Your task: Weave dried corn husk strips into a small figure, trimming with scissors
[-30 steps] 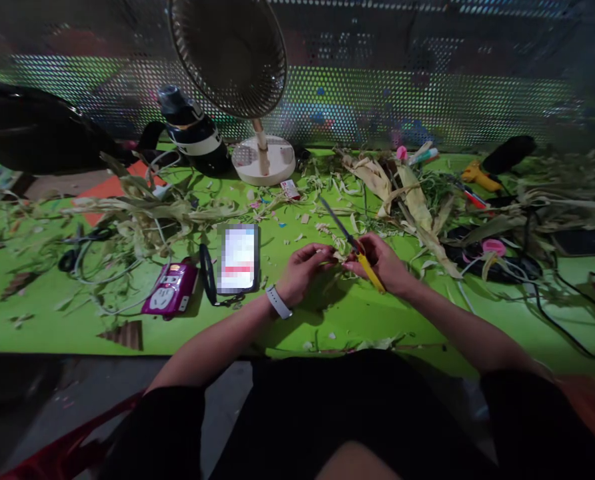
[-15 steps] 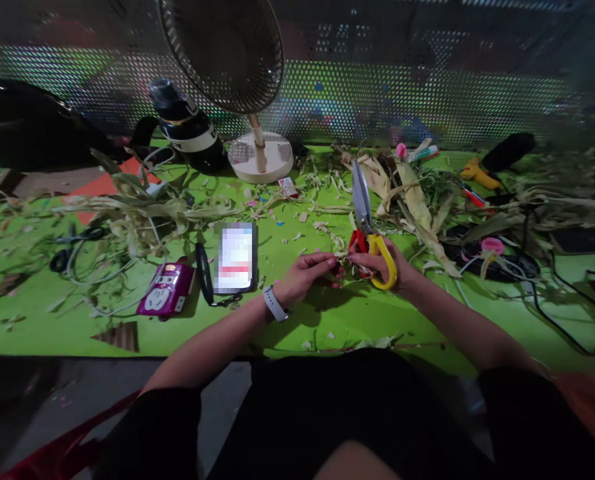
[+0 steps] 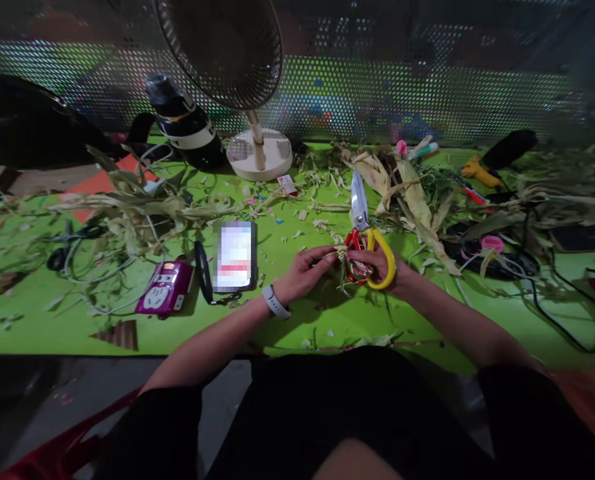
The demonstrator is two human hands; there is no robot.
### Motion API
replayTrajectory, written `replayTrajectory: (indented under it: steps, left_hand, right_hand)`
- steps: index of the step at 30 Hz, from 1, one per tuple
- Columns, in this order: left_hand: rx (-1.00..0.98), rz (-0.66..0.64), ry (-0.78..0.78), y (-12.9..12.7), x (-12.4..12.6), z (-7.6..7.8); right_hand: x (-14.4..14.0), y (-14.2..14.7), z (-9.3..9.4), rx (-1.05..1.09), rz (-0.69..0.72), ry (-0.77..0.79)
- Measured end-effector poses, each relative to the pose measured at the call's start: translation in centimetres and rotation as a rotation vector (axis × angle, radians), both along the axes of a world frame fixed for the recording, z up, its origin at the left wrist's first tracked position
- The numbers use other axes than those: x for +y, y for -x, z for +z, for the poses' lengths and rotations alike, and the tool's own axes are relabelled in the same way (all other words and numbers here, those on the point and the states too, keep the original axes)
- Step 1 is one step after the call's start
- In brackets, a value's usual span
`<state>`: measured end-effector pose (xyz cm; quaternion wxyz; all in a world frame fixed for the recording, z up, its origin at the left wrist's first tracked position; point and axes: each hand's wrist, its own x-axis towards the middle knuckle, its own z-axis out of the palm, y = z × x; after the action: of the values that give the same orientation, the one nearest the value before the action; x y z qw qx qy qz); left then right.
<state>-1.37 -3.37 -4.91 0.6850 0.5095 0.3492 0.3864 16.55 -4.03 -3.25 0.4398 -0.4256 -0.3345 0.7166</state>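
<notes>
Your right hand [image 3: 385, 267] is clamped around the scissors [image 3: 363, 233] by the red and yellow handles, blades closed and pointing away. Your left hand [image 3: 302, 273] has its fingertips pinched on a small husk piece [image 3: 341, 253], held just above the green table [image 3: 327, 320] between both hands. Risk: left fingertips sit right beside the blade pivot, so a snip could nick them or drop the piece. Compared with half a second ago, the scissors have tilted lower and your hands have drawn closer.

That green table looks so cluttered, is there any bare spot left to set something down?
Yes: the near edge of the table, in front of the purple power strip, and the strip right of the right hand. The back, around the husks and fan, is crowded.
</notes>
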Motion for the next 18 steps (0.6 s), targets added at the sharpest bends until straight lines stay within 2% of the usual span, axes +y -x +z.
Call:
replayTrajectory:
  steps: [6,11,13,16,18]
  left_hand:
    - [0.044,0.018,0.073,0.5,0.6,0.3]
    - [0.061,0.209,0.065,1.4,2.0,0.4]
    - [0.056,0.292,0.042,1.9,2.6,0.6]
    - [0.067,0.411,-0.001,2.5,3.4,0.9]
    - [0.075,0.491,-0.037,2.8,3.8,1.1]
  right_hand:
    - [1.0,-1.7,0.3,-0.145,0.003,-0.036]
    - [2.0,-4.3,1.0,-0.319,-0.161,-0.201]
    - [1.6,-5.0,1.4,-0.412,-0.085,-0.248]
    - [0.5,-5.1,1.9,-0.535,0.147,-0.288]
    - [-0.2,-4.7,1.9,-0.612,0.252,-0.306]
